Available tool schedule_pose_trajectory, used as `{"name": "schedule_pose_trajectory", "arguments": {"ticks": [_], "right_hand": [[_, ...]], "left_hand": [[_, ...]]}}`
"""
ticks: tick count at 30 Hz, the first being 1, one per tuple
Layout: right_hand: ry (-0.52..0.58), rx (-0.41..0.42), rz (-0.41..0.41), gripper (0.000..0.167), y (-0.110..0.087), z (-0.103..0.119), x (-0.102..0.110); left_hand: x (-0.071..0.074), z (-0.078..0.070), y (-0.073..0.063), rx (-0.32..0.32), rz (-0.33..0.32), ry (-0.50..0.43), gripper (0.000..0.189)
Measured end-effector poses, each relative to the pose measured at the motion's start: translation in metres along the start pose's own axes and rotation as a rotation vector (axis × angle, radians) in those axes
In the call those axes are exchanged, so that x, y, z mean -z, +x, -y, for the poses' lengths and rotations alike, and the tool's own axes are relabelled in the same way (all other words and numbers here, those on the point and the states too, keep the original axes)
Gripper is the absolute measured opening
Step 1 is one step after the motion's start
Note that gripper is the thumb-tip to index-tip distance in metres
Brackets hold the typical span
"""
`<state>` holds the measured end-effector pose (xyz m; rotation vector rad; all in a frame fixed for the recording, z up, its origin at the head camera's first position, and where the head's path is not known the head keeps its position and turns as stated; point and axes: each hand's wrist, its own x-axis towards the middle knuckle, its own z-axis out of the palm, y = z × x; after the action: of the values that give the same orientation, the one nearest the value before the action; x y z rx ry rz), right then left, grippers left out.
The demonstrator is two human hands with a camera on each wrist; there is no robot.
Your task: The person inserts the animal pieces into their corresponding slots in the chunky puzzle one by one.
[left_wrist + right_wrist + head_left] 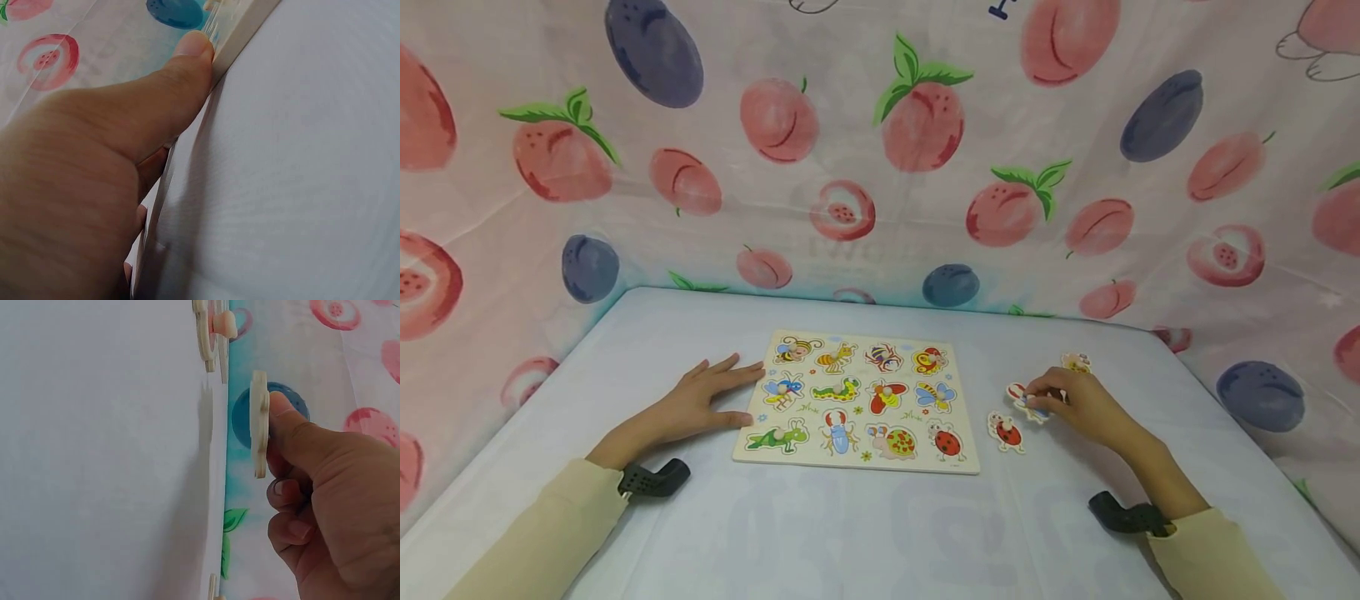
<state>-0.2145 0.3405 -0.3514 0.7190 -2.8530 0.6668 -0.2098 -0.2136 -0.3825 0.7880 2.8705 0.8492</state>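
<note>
At the left edge of a wooden insect puzzle board (856, 458), my left hand (703, 400) lies with fingers spread. Its thumb (181, 75) touches the side of the board in the left wrist view. My right hand (1078, 404) pinches a puzzle piece (259, 425) between thumb and fingers, raised off the table in the right wrist view. In the head view, this piece (1018, 398) shows red pincers and some blue, partly hidden by the fingers. A ladybug piece (1005, 432) lies just in front of it.
Beyond the right hand lies another loose piece (1077, 362), partly covered by the hand. Several pieces with small knobs sit in the board, among them a green caterpillar (837, 389). A fruit-print cloth (850, 250) hangs behind the white table (850, 533).
</note>
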Motion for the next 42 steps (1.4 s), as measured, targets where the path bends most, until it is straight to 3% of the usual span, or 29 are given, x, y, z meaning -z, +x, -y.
{"name": "schedule_pose_trajectory", "arguments": {"ticks": [15,42], "right_hand": [[0.045,0.033,0.056,0.015,0.012,0.021,-0.003],[0.099,0.227,0.076,0.014,0.051,0.066,-0.018]], "left_hand": [[-0.001,-0.001,0.0,0.0,-0.005,-0.004,0.077],[-0.001,0.001,-0.001,0.006,-0.005,-0.007,0.077]]}}
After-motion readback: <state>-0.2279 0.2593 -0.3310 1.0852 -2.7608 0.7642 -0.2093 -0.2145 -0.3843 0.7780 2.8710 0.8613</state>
